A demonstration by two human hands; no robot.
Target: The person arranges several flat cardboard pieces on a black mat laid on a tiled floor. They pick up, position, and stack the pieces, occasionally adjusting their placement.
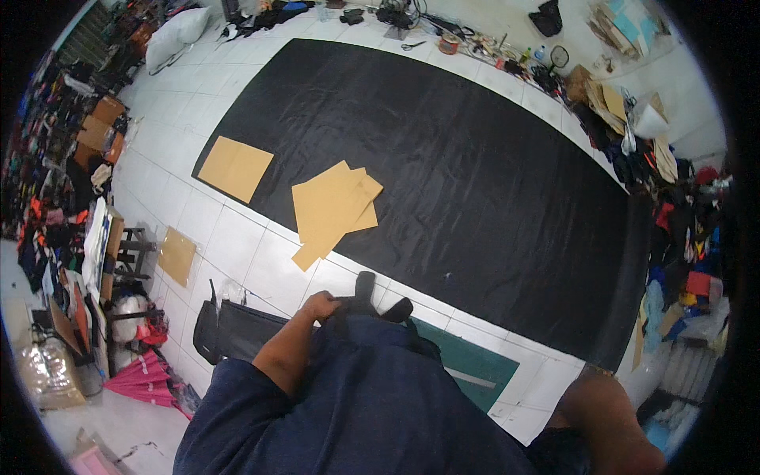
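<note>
My left hand [321, 305] is closed at the edge of a black fabric item [364, 286] with strap-like ends, close in front of my body. Most of that item is hidden by my navy shirt. My right hand is out of sight. Beyond lies a large black sheet [475, 174] spread over the floor. Several tan card pieces [328, 206] overlap on its near left part, one reaching past the edge. A separate tan card rectangle [236, 169] rests at the sheet's left corner. Beside my left forearm sits a black bag [241, 331].
A green cutting mat [495, 360] with a metal ruler [473, 378] lies to my right, near my bare knee [598, 400]. At left are another tan sheet [176, 256], a pink umbrella [146, 381] and piled clutter [59, 182]. Scissors [413, 45] and tools line the far wall.
</note>
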